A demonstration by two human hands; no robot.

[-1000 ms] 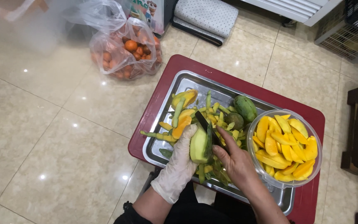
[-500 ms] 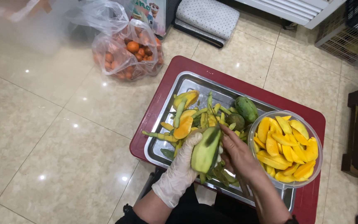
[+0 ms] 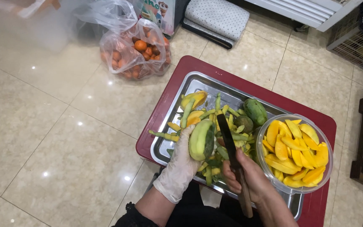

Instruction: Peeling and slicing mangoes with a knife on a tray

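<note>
A partly peeled green mango [image 3: 201, 140] is grasped in the gloved left hand [image 3: 181, 162], the fingers curled around its lower side, and it is held just above the near part of a metal tray [image 3: 168, 117]. A knife [image 3: 231, 152] is gripped in the bare right hand [image 3: 248, 178], the fingers clenched around the wooden handle, with the dark blade pointed away from the person and lying just beside the mango's right edge; whether the blade touches the fruit cannot be told. The tray is set on a red table [image 3: 177, 73] and is heaped with green and yellow peel strips [image 3: 215, 113]. Two unpeeled green mangoes [image 3: 255, 111] are lodged at the tray's far right, next to a clear bowl [image 3: 293, 191] filled with yellow mango slices [image 3: 295, 145]. On the tiled floor [image 3: 43, 126], well apart from the table, a plastic bag of small orange fruit [image 3: 137, 52] is seen
</note>
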